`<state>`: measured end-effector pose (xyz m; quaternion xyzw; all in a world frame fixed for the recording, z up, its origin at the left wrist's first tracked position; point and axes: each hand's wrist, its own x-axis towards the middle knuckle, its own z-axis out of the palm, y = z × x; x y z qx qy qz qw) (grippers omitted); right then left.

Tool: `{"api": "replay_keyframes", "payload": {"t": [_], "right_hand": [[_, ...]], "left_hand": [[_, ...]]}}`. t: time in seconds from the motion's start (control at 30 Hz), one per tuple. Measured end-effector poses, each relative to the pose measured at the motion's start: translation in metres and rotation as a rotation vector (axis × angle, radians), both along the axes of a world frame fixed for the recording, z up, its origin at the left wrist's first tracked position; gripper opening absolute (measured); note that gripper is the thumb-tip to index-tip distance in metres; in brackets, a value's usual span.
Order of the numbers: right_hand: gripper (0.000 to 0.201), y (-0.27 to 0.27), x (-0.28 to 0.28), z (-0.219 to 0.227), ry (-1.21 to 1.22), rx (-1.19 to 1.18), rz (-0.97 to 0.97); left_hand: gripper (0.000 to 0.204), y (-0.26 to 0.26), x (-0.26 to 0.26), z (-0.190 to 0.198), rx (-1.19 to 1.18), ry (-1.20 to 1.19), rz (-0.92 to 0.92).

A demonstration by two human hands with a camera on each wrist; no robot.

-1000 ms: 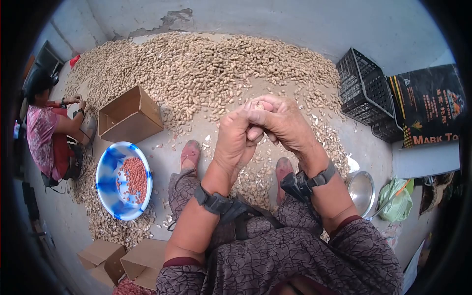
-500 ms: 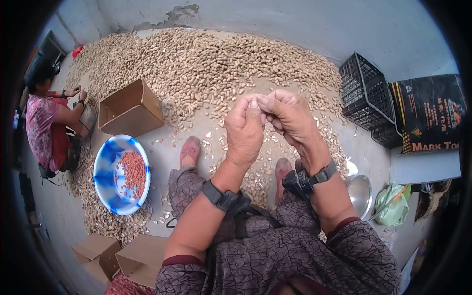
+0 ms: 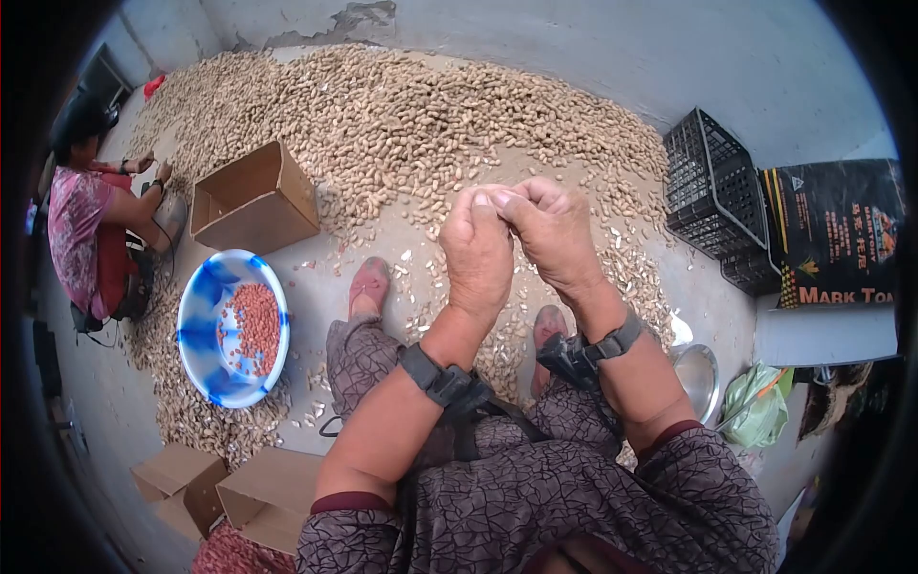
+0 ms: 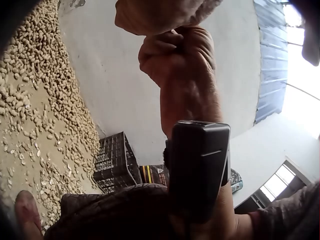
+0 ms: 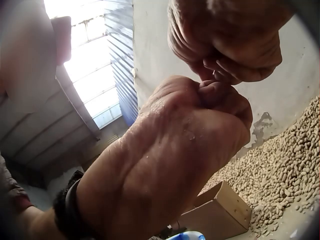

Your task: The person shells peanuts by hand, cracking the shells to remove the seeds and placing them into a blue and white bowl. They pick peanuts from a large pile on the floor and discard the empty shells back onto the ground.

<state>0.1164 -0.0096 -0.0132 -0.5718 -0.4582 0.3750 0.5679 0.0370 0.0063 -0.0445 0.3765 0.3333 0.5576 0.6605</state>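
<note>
In the head view my left hand [image 3: 476,256] and right hand [image 3: 557,237] are raised in front of my body, fingertips meeting. Thumbs and curled fingers of both pinch a peanut between them, almost wholly hidden by the fingertips. The right wrist view shows the left hand [image 5: 185,120] from below, its fingers folded inward against those of the right hand [image 5: 225,45]. Beneath and beyond the hands spreads a big heap of unshelled peanuts [image 3: 411,124]. A blue-and-white basin [image 3: 196,330] with shelled reddish peanut kernels [image 3: 253,325] stands on the floor at left.
A cardboard box [image 3: 263,215] stands behind the basin, with more boxes [image 3: 273,488] at lower left. Another person [image 3: 91,230] sits at far left. On the right are black crates [image 3: 717,187], a printed sack [image 3: 837,230], a metal bowl [image 3: 698,378] and a green bag [image 3: 755,407]. Shells litter the floor.
The hands have shifted from interlocked to thumbs side by side, fingertips together, with the pale peanut seen earlier now covered. The head view has tilted slightly, so the basin and boxes appear shifted left.
</note>
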Motion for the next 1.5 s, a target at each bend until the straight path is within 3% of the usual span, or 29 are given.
{"api": "replay_keyframes", "payload": {"t": [0.13,0.23,0.33,0.4,0.53,0.9,1.17,1.23,1.3,1.37,1.43,1.5], "right_hand": [[0.015,-0.001,-0.004,-0.002,-0.041,-0.026,0.0],[0.013,-0.004,-0.007,0.001,-0.217,-0.061,-0.018],[0.012,-0.004,-0.01,-0.007,-0.223,0.066,-0.077],[0.012,-0.005,-0.011,0.001,0.054,0.016,-0.057],[0.009,-0.006,-0.004,0.007,0.205,0.009,0.003],[0.006,-0.009,0.003,0.015,-0.141,0.057,0.152],[0.009,-0.009,0.01,0.017,-0.066,0.019,0.161],[0.011,-0.009,0.014,0.022,0.002,0.03,0.14],[0.019,-0.008,0.024,0.029,-0.181,-0.045,0.106],[0.03,-0.008,0.032,0.03,-0.211,-0.087,0.135],[0.039,-0.01,0.036,0.037,-0.244,-0.218,0.044],[0.047,-0.009,0.041,0.035,-0.245,-0.229,0.019]], "left_hand": [[0.025,0.001,0.0,-0.003,-0.047,-0.062,0.025],[0.025,0.002,-0.002,0.003,-0.175,-0.137,0.043],[0.025,0.002,0.001,0.006,-0.149,-0.154,0.062],[0.025,0.003,-0.001,0.006,-0.17,-0.181,0.009],[0.024,0.008,-0.004,0.007,-0.214,-0.283,-0.158],[0.027,0.017,-0.008,-0.003,-0.391,-0.324,-0.287],[0.024,0.02,-0.011,-0.004,-0.497,-0.42,-0.338],[0.022,0.016,-0.013,0.006,-0.422,-0.274,-0.338],[0.02,0.015,-0.013,0.004,-0.364,-0.168,-0.36],[0.022,0.014,-0.014,0.005,-0.305,-0.061,-0.387],[0.021,0.01,-0.017,0.014,-0.091,0.358,-0.567],[0.022,0.005,-0.017,0.019,-0.042,0.376,-0.527]]}}
